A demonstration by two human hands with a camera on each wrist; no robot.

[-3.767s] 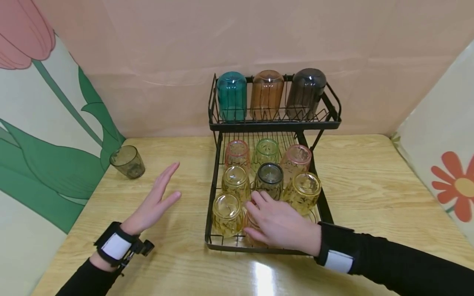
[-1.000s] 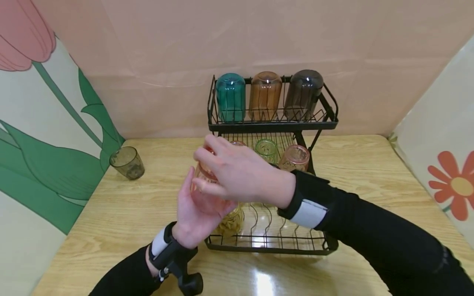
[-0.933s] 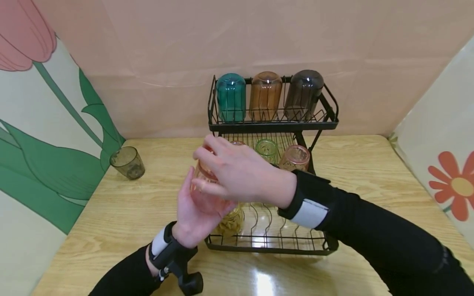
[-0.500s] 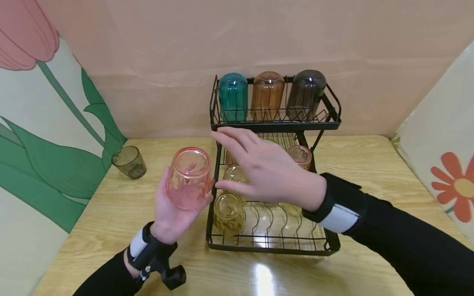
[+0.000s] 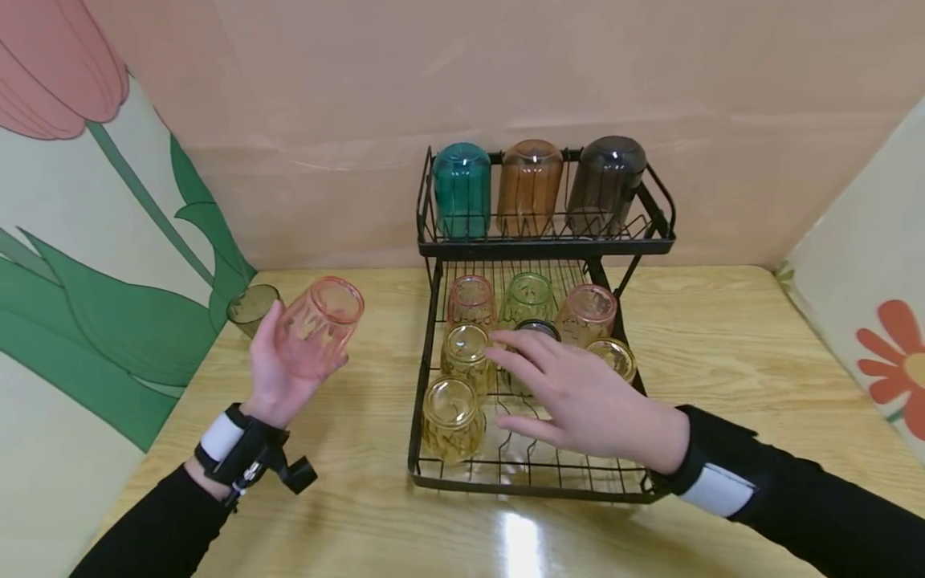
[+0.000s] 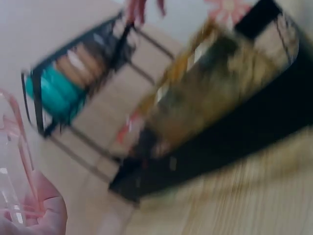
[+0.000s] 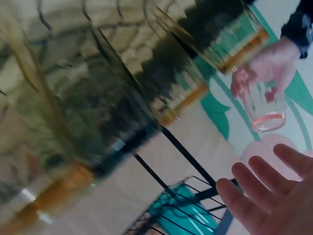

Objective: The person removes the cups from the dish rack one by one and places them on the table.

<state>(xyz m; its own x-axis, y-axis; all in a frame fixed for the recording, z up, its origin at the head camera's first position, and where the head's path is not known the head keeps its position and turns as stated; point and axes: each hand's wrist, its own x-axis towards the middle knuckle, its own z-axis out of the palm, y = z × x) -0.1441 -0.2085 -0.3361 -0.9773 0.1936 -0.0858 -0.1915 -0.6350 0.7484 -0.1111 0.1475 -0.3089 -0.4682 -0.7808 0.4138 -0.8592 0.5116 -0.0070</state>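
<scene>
My left hand holds a pink glass tumbler with its base up and tilted to the right, above the left part of the table. Thumb and fingers lie around its lower part. In the left wrist view the tumbler shows only at the left edge. My right hand hovers with fingers stretched over the front of a black two-tier rack. It partly hides a dark grey glass and a yellow glass. Beside its fingertips stand two yellow glasses, one behind the other.
A smoky olive glass stands at the table's left back, partly behind my left hand. The lower tier's back row has pink, green and pink glasses. On the upper tier stand teal, amber and dark glasses.
The pink tumbler came off the rack's front row in my right hand and passed to my left. The left hand has carried it leftward; the right has let go and moved back over the rack.
</scene>
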